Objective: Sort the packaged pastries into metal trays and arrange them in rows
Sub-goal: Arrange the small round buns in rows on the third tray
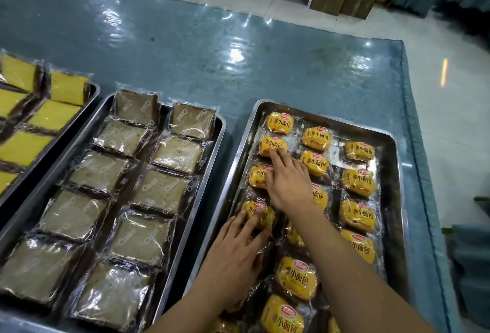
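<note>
Table (265,73), covered in shiny blue-green plastic sheet, carries three metal trays side by side. Far-left tray (91,94) only partly in view, holds yellow cake slices (53,115) in wrappers. Middle tray (212,152) full: brown cake slices (159,192) in two columns running away from the viewer. Right tray (392,173) holds small yellow-wrapped buns in three rough columns; its long axis also runs away from the viewer. Right-hand column of buns (358,181) looks fairly even; the left column is looser, packets sitting at slightly different angles. Both hands work that left column. Right hand (289,181) reaches farther up the tray, fingers spread and nearly straight, fingertips (275,154) touching the second bun from the far end (273,146); palm covers part of the bun beneath it. Left hand (236,256) is nearer, fingers extended and laid flat, tips on the bun lower in the same column (258,213). Neither hand grips anything; both press or nudge. Judgement: step is straightening the left column. Room is tight: tray's left rim lies just beside these buns, middle column close on the right, so any shift is likely along the column. Open tray floor shows only at the far right corner (371,131).
</note>
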`<state>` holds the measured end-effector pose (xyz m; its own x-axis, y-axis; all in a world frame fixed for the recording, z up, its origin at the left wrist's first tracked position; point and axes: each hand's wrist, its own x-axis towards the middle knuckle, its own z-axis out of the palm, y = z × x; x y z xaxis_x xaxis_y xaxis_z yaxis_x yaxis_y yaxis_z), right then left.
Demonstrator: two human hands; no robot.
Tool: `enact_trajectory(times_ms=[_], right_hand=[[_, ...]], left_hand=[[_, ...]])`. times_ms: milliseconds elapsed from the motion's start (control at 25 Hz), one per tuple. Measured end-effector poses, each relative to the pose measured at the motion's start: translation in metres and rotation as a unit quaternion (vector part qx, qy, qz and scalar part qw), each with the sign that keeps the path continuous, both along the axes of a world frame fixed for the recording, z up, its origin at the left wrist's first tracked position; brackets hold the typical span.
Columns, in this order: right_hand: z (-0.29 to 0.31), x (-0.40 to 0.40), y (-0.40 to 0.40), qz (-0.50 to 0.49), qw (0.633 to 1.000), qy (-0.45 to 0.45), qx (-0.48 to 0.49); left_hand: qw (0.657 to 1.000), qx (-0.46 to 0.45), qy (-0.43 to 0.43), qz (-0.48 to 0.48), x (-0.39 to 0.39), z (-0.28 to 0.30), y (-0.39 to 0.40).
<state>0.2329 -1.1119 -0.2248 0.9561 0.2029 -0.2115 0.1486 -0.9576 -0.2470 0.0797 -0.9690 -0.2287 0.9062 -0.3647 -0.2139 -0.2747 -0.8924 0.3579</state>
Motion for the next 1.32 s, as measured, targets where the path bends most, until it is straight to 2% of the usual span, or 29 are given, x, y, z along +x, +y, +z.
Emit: enact_trajectory(times_ms=[160, 320, 600, 720, 840, 960, 1200, 1320], right_hand=[[0.007, -0.041, 0.001, -0.002, 0.997, -0.062, 0.043], [-0.003, -0.058, 0.003, 0.021, 0.999, -0.038, 0.019], [-0.007, -0.050, 0.003, 0.019, 0.999, -0.024, 0.038], [-0.005, -0.058, -0.003, 0.002, 0.998, -0.042, 0.045], [-0.006, -0.068, -0.022, -0.058, 0.995, -0.074, 0.019], [-0.008, -0.061, -0.050, -0.109, 0.992, -0.063, -0.022], [-0.016, -0.035, -0.071, -0.102, 0.993, -0.010, -0.059], [-0.013, -0.037, -0.071, -0.104, 0.993, -0.021, -0.047]], left_hand=[[1.000, 0.013, -0.011, 0.008, -0.001, -0.009, -0.001], [1.000, 0.022, 0.002, 0.020, -0.001, -0.010, -0.003], [1.000, 0.003, -0.009, 0.026, 0.006, -0.001, -0.008], [1.000, 0.014, -0.005, 0.021, 0.009, -0.002, -0.009], [0.999, 0.026, -0.006, 0.020, 0.011, -0.005, -0.010], [0.999, 0.038, 0.001, 0.021, 0.015, -0.004, -0.012], [0.999, 0.041, -0.009, 0.022, 0.021, -0.004, -0.013], [0.999, 0.042, -0.016, 0.020, 0.020, -0.006, -0.010]])
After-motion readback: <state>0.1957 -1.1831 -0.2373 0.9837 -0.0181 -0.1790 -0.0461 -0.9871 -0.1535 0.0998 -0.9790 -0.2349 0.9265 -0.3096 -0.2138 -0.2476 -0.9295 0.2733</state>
